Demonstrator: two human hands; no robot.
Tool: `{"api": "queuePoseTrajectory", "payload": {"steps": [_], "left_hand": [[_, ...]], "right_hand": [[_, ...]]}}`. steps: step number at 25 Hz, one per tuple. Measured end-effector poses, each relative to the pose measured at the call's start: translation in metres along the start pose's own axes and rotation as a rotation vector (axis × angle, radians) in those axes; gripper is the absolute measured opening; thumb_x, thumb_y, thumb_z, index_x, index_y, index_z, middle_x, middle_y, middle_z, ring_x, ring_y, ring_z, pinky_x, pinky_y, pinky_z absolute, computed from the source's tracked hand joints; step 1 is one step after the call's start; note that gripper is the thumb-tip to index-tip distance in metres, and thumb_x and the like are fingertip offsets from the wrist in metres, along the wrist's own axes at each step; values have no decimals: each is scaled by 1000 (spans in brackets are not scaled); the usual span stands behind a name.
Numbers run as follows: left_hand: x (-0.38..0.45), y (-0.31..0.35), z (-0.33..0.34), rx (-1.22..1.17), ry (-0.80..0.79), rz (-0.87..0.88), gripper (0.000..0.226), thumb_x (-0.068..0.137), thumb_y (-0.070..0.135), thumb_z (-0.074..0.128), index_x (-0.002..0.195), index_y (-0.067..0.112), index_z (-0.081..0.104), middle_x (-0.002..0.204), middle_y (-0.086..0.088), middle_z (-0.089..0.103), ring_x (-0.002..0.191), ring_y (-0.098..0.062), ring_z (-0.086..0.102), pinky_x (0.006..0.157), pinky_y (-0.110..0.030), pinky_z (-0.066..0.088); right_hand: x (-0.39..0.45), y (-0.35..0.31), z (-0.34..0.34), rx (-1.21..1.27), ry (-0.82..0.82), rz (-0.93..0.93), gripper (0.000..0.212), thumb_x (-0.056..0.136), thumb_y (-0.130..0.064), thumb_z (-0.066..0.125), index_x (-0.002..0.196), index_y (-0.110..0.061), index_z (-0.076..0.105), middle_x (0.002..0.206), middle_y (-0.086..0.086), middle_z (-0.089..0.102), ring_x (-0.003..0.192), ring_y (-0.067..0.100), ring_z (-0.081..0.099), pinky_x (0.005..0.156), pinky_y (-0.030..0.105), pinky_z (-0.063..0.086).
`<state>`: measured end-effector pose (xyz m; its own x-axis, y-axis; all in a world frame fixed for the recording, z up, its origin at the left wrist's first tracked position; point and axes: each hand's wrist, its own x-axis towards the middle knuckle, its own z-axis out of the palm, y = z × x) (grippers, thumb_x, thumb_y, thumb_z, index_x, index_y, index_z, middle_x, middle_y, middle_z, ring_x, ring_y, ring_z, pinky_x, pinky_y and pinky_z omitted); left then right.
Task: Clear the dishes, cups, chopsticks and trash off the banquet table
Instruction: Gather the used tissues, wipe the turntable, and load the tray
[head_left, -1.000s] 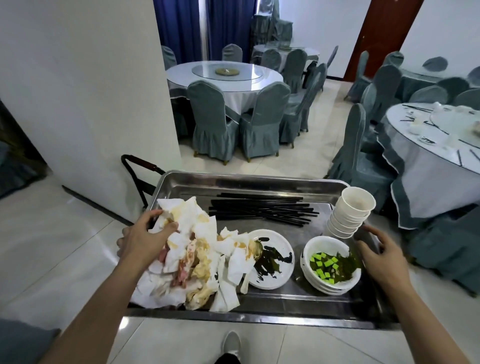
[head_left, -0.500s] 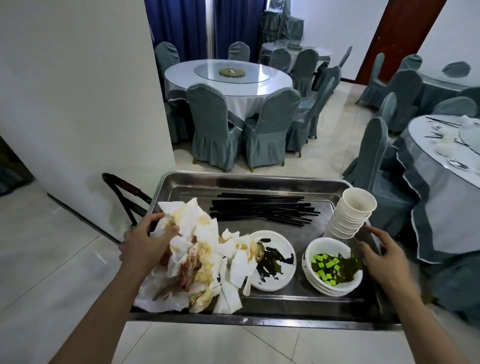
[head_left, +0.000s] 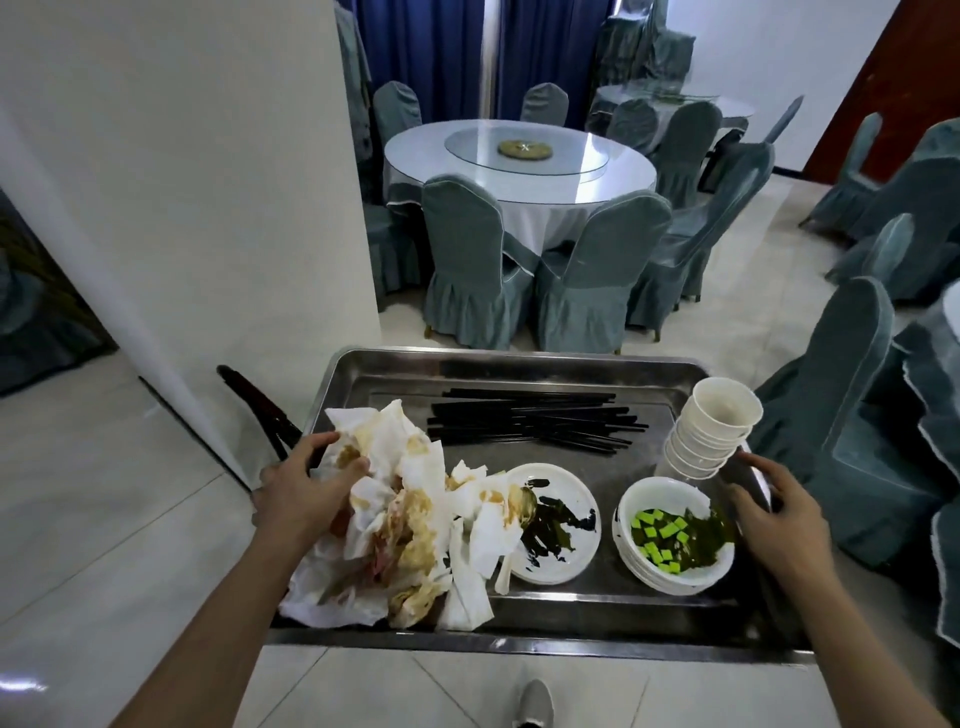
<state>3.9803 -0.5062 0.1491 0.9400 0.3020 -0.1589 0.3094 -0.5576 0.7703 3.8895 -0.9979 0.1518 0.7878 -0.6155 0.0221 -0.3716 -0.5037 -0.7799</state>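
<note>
At the left edge of the steel tray (head_left: 519, 364) the left hand (head_left: 301, 493) has its grip curled into the heap of stained napkins (head_left: 395, 514), thumb and fingers pinching the crumpled paper; whether it also clasps the tray rim underneath cannot be told. The napkins fill the tray's near-left corner and spill over its near edge. Beside them toward the middle sits a white plate (head_left: 553, 522) with dark leafy scraps, and behind it, toward the far edge, lies a bundle of black chopsticks (head_left: 530, 418) running left to right. Next comes a stack of white bowls (head_left: 675, 535) holding green cubes and sauce, near the near-right corner, with a leaning stack of paper cups (head_left: 711, 431) behind it against the right edge. The right hand (head_left: 779, 506) rests at the tray's right rim, fingers spread and loosely bent; whether they hook the rim is unclear. A round table (head_left: 519, 161) with covered chairs stands well beyond. The step looks like carrying or steering the loaded tray away; the next move calls for level, even support so the tilted cups and overhanging napkins do not slide off.
</note>
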Motion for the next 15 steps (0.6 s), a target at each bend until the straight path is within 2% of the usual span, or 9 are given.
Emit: {"api": "queuePoseTrajectory", "payload": {"steps": [3, 6, 11, 15], "left_hand": [[24, 20, 22, -22, 39, -47, 78, 50, 84, 58, 122, 54, 56, 133, -8, 60, 121, -36, 56, 105, -52, 42], [46, 39, 45, -56, 83, -107, 79, 49, 83, 58, 122, 55, 56, 134, -8, 58, 123, -36, 54, 107, -53, 42], [75, 66, 84, -93, 165, -199, 70, 52, 80, 58, 119, 58, 56, 129, -8, 59, 117, -37, 56, 105, -52, 44], [98, 80, 107, -82, 203, -252, 66, 57, 77, 60, 120, 57, 56, 132, -7, 59, 119, -36, 55, 107, -52, 42]], "right_hand": [[63, -9, 19, -15, -43, -44, 42, 91, -30, 69, 130, -40, 58, 128, 4, 66, 103, 18, 56, 88, 43, 50], [126, -17, 37, -36, -84, -84, 42, 92, -26, 68, 132, -35, 59, 131, 4, 66, 110, 23, 59, 92, 46, 50], [222, -35, 69, -27, -184, -115, 39, 94, -30, 66, 132, -38, 57, 122, 9, 66, 86, 10, 55, 77, 36, 46], [284, -42, 99, -45, -274, -123, 39, 96, -28, 64, 132, -41, 55, 122, 12, 63, 94, 22, 58, 82, 42, 50]]}}
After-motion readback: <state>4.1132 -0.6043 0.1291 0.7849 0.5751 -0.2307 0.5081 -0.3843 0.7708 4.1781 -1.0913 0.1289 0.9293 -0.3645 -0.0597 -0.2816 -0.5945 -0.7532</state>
